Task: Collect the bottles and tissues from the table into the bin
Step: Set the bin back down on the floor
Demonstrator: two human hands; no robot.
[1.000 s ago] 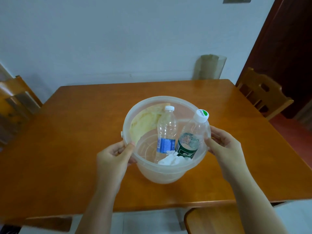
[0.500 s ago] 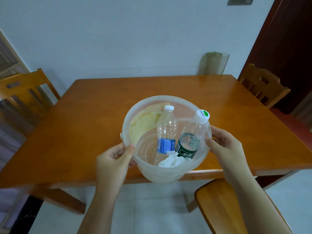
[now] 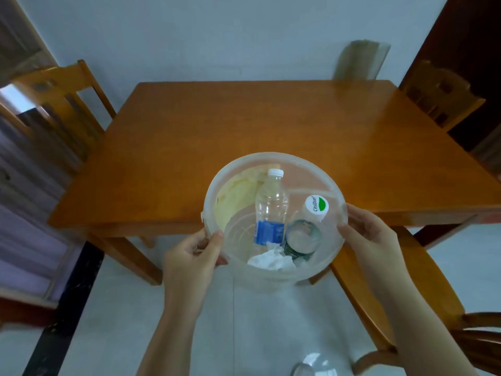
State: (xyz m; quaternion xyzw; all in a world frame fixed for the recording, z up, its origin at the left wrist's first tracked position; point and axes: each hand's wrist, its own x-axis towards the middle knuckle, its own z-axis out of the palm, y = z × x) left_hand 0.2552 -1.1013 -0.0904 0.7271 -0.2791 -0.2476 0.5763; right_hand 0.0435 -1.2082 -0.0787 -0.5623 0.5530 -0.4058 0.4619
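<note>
A translucent round bin [image 3: 336,221] is held in the air at the table's near edge, half over the floor. My left hand [image 3: 191,256] grips its left rim and my right hand [image 3: 371,240] grips its right rim. Inside stand a clear bottle with a blue label [image 3: 269,210] and a bottle with a dark green label and a white cap [image 3: 303,234]. Crumpled white tissue [image 3: 271,260] lies at the bottom front. A pale yellow patch shows on the bin's inner left wall.
The wooden table [image 3: 257,118] stretches ahead with bare top. Wooden chairs stand at the left [image 3: 57,104], far right [image 3: 439,96] and near right [image 3: 406,280]. White tiled floor lies below. A clear rounded object [image 3: 311,365] shows at the bottom edge.
Both hands have carried the bin back off the table toward me, and my view has pulled back and tilted down, showing the floor and the table's legs.
</note>
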